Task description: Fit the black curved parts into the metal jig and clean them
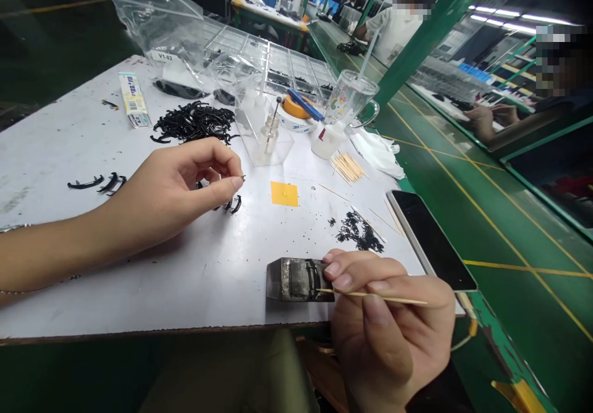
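left hand (pixel 178 191): your thumb and forefinger are pinched together on a tiny dark part at the fingertips (pixel 237 182); too small to tell what it is. the other fingers curl loosely under the palm.
right hand (pixel 386 323): clenched on a thin pale wooden toothpick (pixel 370 295), held between thumb and the first fingers, lying almost level with its tip pointing left.
small grey metal block (pixel 296 279): sits at the near edge of the table, just left of your right fingertips; two of them rest against its right end. a curved black plastic clip (pixel 315 274) lies in it, and the toothpick tip reaches the block beside that clip.
loose black clips under the pinch (pixel 233 205): a few lie on the table just below and right of your left fingertips.
square yellow sticker (pixel 284 194): flat on the table, right of the left pinch, beyond the metal block.
scatter of small black bits (pixel 356 233): just beyond your right hand, between it and the sticker.
heap of curved black plastic clips (pixel 197 123): beyond your left hand, apart from it.
three stray black clips (pixel 97 183): left of your left hand.
bundle of pale toothpicks (pixel 347 167): well beyond your right hand.
black smartphone (pixel 430 240): face up, screen dark, right of and just beyond your right hand, on the table's edge.
small clear glass bottle with a stick in its neck (pixel 269 134): beyond the sticker, in front of a clear plastic box.
white worktable (pixel 69 141): bears everything listed.
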{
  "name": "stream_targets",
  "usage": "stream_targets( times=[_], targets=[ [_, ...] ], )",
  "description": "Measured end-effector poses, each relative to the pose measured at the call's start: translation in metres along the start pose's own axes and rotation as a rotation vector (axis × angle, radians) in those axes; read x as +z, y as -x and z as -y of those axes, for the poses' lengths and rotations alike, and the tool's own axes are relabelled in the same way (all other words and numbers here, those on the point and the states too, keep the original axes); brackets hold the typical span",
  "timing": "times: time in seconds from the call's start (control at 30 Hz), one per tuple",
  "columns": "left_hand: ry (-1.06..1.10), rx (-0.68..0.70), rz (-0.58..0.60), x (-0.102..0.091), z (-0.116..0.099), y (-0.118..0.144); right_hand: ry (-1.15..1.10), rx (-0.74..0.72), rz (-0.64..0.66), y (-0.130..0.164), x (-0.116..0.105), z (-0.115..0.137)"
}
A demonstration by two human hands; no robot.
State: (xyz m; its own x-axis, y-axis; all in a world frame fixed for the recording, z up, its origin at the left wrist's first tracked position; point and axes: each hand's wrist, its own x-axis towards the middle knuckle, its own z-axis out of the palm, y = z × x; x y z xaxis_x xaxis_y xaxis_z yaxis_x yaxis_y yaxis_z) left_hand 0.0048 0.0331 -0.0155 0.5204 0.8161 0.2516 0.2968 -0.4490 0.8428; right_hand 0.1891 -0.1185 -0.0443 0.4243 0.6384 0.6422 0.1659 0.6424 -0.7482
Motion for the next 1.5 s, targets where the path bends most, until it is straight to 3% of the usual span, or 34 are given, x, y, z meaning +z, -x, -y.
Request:
stream_targets(
  times=[0.43,0.6,0.7,0.83,0.9,0.97,1.07,1.4,1.5],
  targets=[
    [0.016,-0.012,0.008,-0.001,0.002,0.002,-0.026,0.071,-0.134,-0.002,0.0,0.004],
    [0.013,-0.009,0.032,0.0,0.004,0.002,0.101,0.082,-0.012,-0.016,-0.015,0.008],
    [0.005,-0.012,0.058,0.0,0.007,0.003,0.448,-0.109,0.149,-0.039,-0.031,0.007],
    [-0.036,-0.005,0.075,-0.001,0.009,0.002,1.069,-0.556,0.573,-0.076,-0.049,-0.005],
    [-0.044,-0.003,0.081,-0.002,0.009,0.001,1.296,-0.703,0.776,-0.091,-0.054,-0.013],
    [-0.032,-0.005,0.083,-0.002,0.008,0.001,1.448,-0.733,0.934,-0.1,-0.056,-0.02],
    [0.001,-0.004,0.089,-0.001,0.005,0.002,1.544,-0.689,1.055,-0.107,-0.056,-0.026],
    [0.039,-0.002,0.084,0.003,-0.005,0.005,1.509,-0.67,1.112,-0.11,-0.06,-0.033],
    [0.014,0.043,0.098,0.006,-0.01,0.006,1.375,-0.578,0.881,-0.098,-0.06,-0.018]
  ],
)
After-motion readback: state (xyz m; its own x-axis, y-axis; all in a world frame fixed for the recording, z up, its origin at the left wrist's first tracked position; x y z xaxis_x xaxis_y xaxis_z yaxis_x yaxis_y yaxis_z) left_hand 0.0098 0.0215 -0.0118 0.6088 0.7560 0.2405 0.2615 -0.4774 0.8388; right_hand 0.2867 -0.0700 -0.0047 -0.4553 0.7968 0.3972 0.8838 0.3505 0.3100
